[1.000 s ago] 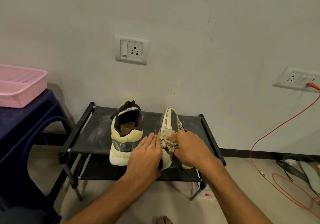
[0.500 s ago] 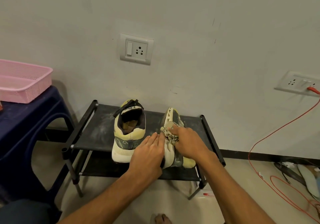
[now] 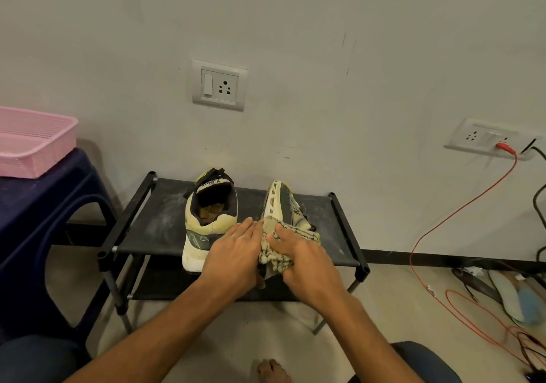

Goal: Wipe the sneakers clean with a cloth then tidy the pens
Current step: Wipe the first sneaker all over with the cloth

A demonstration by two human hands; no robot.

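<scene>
Two pale yellow-and-grey sneakers sit on a black shoe rack [image 3: 159,223]. The left sneaker [image 3: 208,223] stands upright with its heel toward me. The right sneaker [image 3: 285,205] is tipped on its side, its sole facing left. My left hand [image 3: 233,257] lies flat with straight fingers against the sole side of the tipped sneaker. My right hand [image 3: 307,260] presses a beige patterned cloth [image 3: 273,254] onto that sneaker's upper, with the fingers spread over the cloth. No pens are in view.
A pink basket [image 3: 32,141] sits on a dark blue plastic stool [image 3: 38,214] at the left. Wall sockets [image 3: 219,85] are above the rack. A red cable [image 3: 461,205] runs from the right socket to the floor, where insoles [image 3: 514,297] lie. My bare foot [image 3: 271,371] is below.
My right hand has slid the cloth back along the tipped sneaker toward its heel end. The left hand stays against the sole. The camera has tilted slightly.
</scene>
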